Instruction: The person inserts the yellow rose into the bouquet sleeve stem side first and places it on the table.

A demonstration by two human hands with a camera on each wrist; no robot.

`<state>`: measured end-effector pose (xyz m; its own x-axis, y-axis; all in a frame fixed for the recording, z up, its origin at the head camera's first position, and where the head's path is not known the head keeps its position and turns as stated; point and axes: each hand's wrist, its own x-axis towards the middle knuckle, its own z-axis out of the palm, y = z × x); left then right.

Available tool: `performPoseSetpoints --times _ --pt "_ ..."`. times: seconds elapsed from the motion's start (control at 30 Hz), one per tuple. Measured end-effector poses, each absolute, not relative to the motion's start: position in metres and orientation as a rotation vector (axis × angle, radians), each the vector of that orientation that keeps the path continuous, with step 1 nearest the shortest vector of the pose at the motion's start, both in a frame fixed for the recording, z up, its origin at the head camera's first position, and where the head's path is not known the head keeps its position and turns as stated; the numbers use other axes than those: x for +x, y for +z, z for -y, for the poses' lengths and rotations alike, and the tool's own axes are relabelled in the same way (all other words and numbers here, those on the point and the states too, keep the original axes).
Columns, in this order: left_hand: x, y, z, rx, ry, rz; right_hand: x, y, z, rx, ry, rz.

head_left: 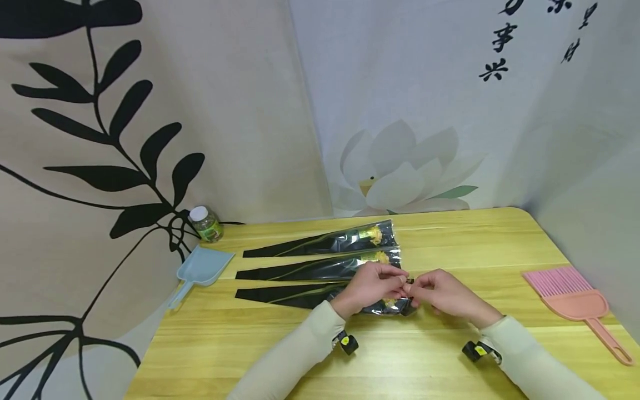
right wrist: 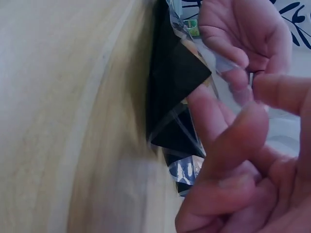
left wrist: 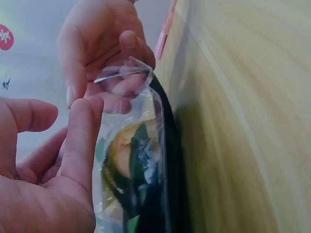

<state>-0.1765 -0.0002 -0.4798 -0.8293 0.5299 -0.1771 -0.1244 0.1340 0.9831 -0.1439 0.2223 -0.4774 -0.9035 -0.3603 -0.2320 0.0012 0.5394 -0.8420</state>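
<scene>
Three wrapped yellow flowers lie side by side, each in a tapered sleeve with black backing and clear film. At the open end of the nearest flower sleeve, my left hand and right hand meet fingertip to fingertip. In the left wrist view, the left thumb and a finger pinch beside the clear film. The right wrist view has my right fingers pinching at the sleeve's edge, one beside the black backing's folded corner. What exactly lies between the fingertips is partly hidden.
Farther back lie the middle flower sleeve and the far flower sleeve. A blue dustpan and a lidded jar stand left. On the right lies a pink brush. A printed cloth hangs behind the wooden table.
</scene>
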Motion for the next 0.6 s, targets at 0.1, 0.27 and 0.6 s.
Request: performPoseSetpoints --times 0.1,0.27,0.6 --pt "-0.177 -0.475 0.007 0.438 1.714 -1.962 -0.145 -0.478 -0.221 -0.264 -1.284 -2.424" --pt "-0.18 -0.472 0.025 0.55 1.605 -2.186 -0.145 -0.48 -0.216 -0.18 -1.314 -2.514" --pt "-0.181 -0.474 0.061 0.676 1.211 -2.573 -0.139 -0.48 -0.208 -0.057 -1.319 -2.613"
